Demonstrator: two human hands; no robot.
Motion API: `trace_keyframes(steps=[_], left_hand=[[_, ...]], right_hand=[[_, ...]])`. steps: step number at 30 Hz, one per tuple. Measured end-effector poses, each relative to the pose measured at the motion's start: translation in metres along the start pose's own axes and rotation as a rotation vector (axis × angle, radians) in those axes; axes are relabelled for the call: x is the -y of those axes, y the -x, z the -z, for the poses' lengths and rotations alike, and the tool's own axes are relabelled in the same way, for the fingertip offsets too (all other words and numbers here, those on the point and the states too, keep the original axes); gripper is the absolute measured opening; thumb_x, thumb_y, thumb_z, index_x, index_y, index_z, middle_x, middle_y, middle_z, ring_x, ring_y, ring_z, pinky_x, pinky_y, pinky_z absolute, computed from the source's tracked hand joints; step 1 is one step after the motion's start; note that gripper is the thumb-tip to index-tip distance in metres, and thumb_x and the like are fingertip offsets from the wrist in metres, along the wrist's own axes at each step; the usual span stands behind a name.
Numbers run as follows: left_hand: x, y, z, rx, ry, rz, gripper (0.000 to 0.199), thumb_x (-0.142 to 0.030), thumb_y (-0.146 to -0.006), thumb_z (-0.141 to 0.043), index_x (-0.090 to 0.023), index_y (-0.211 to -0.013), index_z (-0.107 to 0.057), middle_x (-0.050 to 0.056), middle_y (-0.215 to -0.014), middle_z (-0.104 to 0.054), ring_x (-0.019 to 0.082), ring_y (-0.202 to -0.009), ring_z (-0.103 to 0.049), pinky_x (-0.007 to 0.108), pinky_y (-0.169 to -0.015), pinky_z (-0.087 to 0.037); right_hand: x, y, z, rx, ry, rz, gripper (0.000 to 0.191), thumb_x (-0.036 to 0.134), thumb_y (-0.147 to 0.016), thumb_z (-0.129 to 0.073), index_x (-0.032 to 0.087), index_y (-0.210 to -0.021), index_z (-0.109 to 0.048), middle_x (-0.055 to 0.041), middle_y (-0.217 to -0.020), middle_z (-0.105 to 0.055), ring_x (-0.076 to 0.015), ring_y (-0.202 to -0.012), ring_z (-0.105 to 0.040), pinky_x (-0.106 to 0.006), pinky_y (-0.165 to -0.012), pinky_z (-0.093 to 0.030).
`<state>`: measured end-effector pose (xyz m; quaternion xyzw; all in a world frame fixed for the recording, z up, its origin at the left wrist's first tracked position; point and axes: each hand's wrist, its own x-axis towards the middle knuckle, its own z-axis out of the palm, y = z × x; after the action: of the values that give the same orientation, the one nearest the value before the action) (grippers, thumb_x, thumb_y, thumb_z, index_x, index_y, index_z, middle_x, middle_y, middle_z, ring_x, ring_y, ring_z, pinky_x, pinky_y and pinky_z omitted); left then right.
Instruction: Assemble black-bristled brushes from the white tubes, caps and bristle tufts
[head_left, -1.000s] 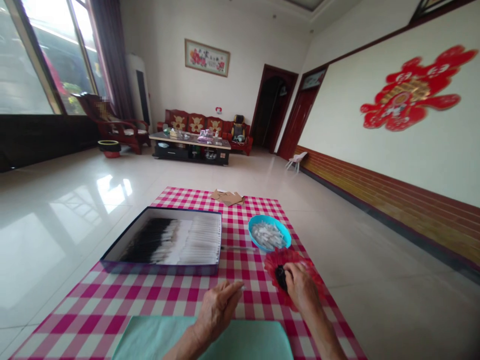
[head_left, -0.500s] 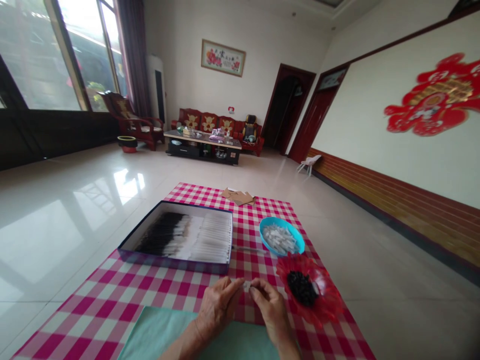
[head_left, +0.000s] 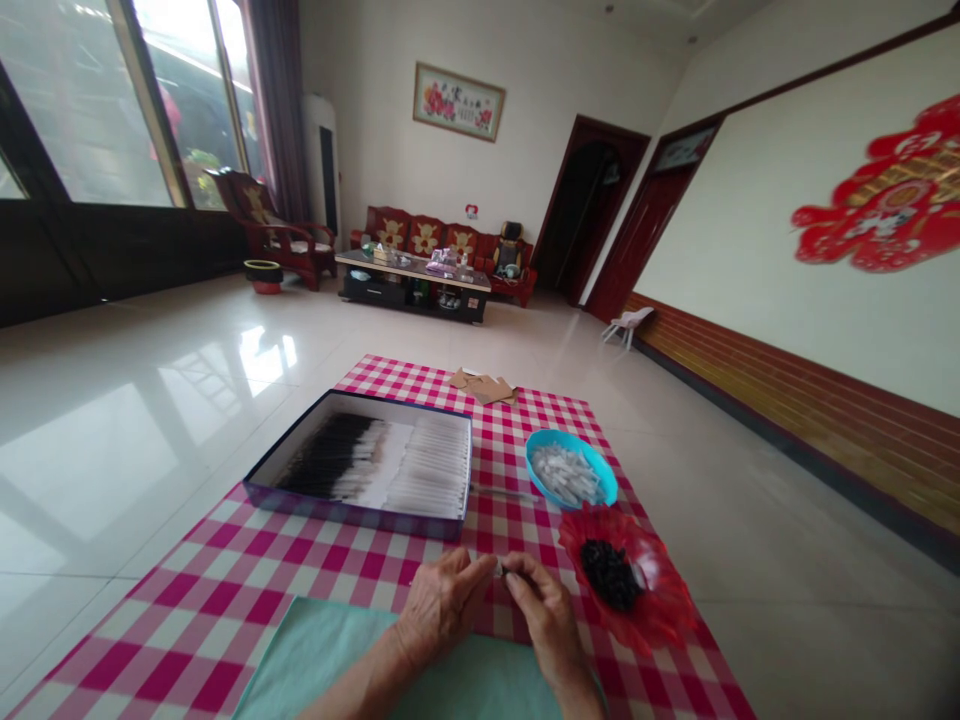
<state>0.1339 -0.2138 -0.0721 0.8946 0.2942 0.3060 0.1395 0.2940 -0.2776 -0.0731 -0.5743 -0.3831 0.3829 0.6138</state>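
My left hand (head_left: 446,595) and my right hand (head_left: 544,610) meet above the checked tablecloth, fingertips pinched close together. Between them shows a tiny whitish piece (head_left: 498,567) with a dark bit at the right fingertips; its exact kind is too small to make out. Beyond my left hand lies a shallow box (head_left: 360,515) with a dark blue rim. Inside are black slim sticks with whitish ends (head_left: 326,455) and a row of white slim tubes (head_left: 430,468). Beside my right hand sits a red translucent petal-edged dish (head_left: 664,605) holding small black pieces (head_left: 609,575).
A turquoise bowl (head_left: 534,478) of small translucent white pieces (head_left: 568,474) stands behind the red dish. A thin rod (head_left: 502,491) lies between box and bowl. Brown cardboard pieces (head_left: 486,387) rest at the far edge. A mint-green cloth (head_left: 330,650) lies under my forearms.
The camera view has shifted slightly, so the scene sits a little further right. My hands stay pinched together; a dark bit now shows at the right fingertips beside the whitish piece.
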Motion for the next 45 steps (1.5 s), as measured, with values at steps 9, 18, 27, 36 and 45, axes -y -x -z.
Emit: trace_keyframes(steps=[9, 18, 27, 36, 45], left_hand=[[-0.002, 0.002, 0.0, 0.072, -0.019, 0.014, 0.026, -0.03, -0.095, -0.035, -0.026, -0.1, -0.06, 0.0, -0.069, -0.053, 0.012, -0.058, -0.051, 0.024, -0.049, -0.024], [-0.004, 0.0, 0.002, 0.085, -0.051, 0.049, 0.029, -0.032, -0.096, -0.034, -0.024, -0.087, -0.06, 0.0, -0.069, -0.054, 0.012, -0.057, -0.051, 0.025, -0.049, -0.023], [-0.004, 0.002, 0.0, 0.077, -0.031, 0.031, 0.029, -0.032, -0.096, -0.033, -0.023, -0.082, -0.057, 0.0, -0.07, -0.055, 0.012, -0.061, -0.052, 0.024, -0.052, -0.026], [-0.004, 0.0, 0.001, 0.042, -0.046, 0.018, 0.029, -0.033, -0.096, -0.033, -0.023, -0.08, -0.056, -0.001, -0.07, -0.054, 0.013, -0.062, -0.051, 0.026, -0.052, -0.026], [-0.007, 0.0, 0.003, 0.058, -0.124, -0.015, 0.026, -0.03, -0.095, -0.035, -0.023, -0.08, -0.054, 0.0, -0.07, -0.054, 0.014, -0.064, -0.049, 0.026, -0.054, -0.027]], right_hand=[[0.003, 0.002, 0.003, 0.119, 0.12, 0.125, 0.013, 0.031, -0.076, -0.066, 0.02, -0.084, -0.069, -0.0037, -0.086, -0.066, -0.0205, -0.083, -0.061, -0.028, -0.075, -0.049], [0.0, 0.0, 0.005, 0.17, 0.236, 0.236, 0.01, 0.027, -0.08, -0.062, 0.021, -0.084, -0.069, -0.0053, -0.089, -0.066, -0.0211, -0.087, -0.062, -0.028, -0.078, -0.049], [0.002, 0.001, 0.007, 0.148, 0.18, 0.059, 0.02, 0.037, -0.076, -0.066, 0.019, -0.086, -0.068, -0.0045, -0.083, -0.069, -0.0199, -0.078, -0.063, -0.027, -0.071, -0.051], [-0.003, 0.001, 0.007, 0.159, 0.3, 0.095, 0.028, 0.046, -0.083, -0.056, 0.018, -0.082, -0.061, -0.0016, -0.068, -0.063, -0.0159, -0.061, -0.059, -0.024, -0.056, -0.048], [-0.01, -0.004, -0.006, -0.051, 0.725, 0.536, 0.036, 0.04, -0.093, -0.038, 0.021, -0.07, -0.057, -0.0049, -0.065, -0.063, -0.0177, -0.061, -0.062, -0.027, -0.06, -0.051]])
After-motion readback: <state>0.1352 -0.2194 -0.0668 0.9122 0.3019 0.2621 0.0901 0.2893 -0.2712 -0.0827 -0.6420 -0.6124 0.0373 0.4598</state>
